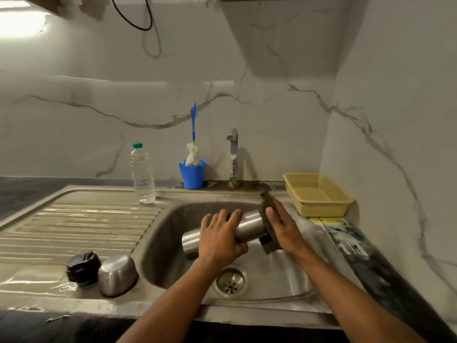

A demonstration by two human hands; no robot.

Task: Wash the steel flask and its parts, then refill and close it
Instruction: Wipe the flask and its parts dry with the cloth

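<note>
Flask (249, 226) over sink (173, 219): left fingers (222, 219) grip it, right fingers (274, 216) press scourer (268, 233) flat.

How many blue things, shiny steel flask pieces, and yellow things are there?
Blue: 2, the blue cup and the brush handle
Steel flask pieces: 2, the flask body and the steel cap
Yellow: 1, the yellow basket
Total: 5

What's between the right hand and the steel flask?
A dark scrubbing pad, pressed by the right hand against the flask, as the head view shows.
</note>
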